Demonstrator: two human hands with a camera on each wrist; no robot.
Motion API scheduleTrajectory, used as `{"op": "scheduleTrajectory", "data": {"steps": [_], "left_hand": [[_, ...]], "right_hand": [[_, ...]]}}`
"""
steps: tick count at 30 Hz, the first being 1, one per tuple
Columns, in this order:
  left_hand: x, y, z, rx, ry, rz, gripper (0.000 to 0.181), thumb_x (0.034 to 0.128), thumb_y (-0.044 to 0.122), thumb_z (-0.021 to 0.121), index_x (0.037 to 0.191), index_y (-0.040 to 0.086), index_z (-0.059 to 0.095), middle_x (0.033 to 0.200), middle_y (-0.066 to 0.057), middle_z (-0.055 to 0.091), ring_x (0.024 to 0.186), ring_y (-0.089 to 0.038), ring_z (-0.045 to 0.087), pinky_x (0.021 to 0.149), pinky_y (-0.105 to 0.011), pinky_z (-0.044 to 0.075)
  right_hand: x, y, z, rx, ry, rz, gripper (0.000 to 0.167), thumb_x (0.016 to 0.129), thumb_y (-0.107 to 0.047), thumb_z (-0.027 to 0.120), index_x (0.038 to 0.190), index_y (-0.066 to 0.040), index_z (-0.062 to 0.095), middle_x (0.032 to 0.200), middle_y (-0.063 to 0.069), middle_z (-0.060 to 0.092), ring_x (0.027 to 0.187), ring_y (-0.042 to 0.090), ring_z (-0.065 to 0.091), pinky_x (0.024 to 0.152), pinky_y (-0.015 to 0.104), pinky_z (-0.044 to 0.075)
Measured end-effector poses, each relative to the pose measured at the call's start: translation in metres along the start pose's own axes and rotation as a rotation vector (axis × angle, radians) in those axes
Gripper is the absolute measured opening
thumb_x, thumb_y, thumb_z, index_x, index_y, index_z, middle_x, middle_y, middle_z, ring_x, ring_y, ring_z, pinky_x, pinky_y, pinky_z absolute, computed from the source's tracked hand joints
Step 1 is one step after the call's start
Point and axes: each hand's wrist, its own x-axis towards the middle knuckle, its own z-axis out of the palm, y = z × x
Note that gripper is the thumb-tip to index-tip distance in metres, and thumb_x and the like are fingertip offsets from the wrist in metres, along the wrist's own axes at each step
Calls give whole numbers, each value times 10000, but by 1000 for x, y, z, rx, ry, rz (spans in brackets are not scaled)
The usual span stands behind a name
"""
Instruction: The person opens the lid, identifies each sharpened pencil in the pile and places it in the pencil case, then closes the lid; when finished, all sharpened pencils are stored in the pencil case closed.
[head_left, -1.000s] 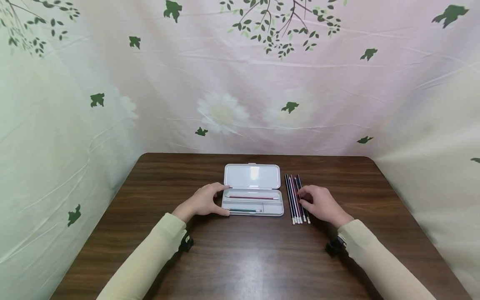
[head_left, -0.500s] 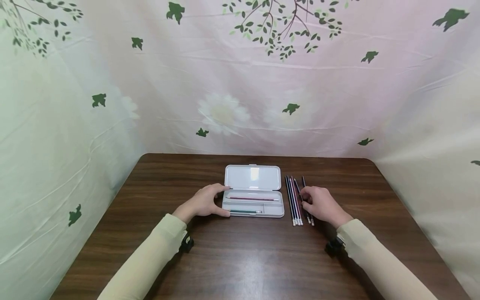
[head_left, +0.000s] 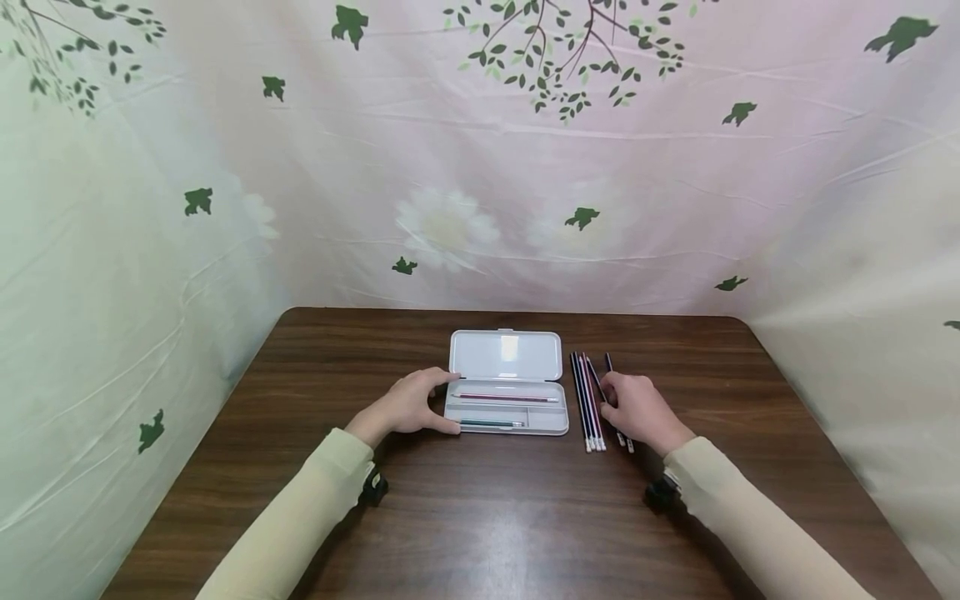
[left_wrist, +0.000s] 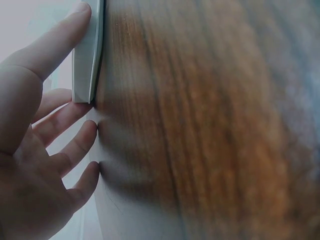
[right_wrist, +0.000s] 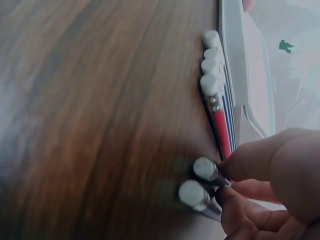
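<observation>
A white pencil case [head_left: 543, 414] lies on the table with its lid [head_left: 480, 354] swung back. Inside are a red pencil [head_left: 510, 397] and a green pencil [head_left: 491, 423]. My left hand [head_left: 408, 404] holds the case's left end, thumb along the front side and index finger at the back. To the right, my right hand [head_left: 639, 410] pinches a dark pencil [right_wrist: 206, 170] between thumb and finger. Another dark pencil [right_wrist: 194, 194] lies right beside it against the fingers. Several pencils [head_left: 588, 408] lie in a row between the case and my right hand, white erasers toward me.
The brown wooden table [head_left: 480, 517] reaches back to a hanging cloth [head_left: 480, 167] printed with leaves and flowers, which also closes off both sides. Dark wrist cameras sit at both cuffs.
My right hand has shifted slightly right, and the two dark pencils by it now lie apart from the row, tilted. The left hand and the case have stayed in place.
</observation>
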Motion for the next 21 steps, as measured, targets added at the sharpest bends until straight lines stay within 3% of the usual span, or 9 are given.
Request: {"op": "scheduleTrajectory", "data": {"steps": [9, 21], "left_hand": [[-1, 0, -1, -9, 2, -1, 973, 736, 547, 939, 1533, 148, 550, 1440, -27, 602, 1135, -221, 596, 1020, -458, 493], [-1, 2, -1, -16, 1, -1, 971, 736, 536, 942, 1535, 152, 547, 1437, -23, 603, 1136, -214, 590, 1027, -457, 489]], "right_hand": [[1, -7, -3, 22, -49, 157, 279, 886, -67, 707, 1131, 63, 675, 800, 76, 692, 652, 178, 604, 559, 314, 502], [-4, -11, -11, -58, -26, 162, 218, 921, -89, 657, 1097, 11, 739, 882, 95, 696, 718, 228, 587, 597, 391, 486]]}}
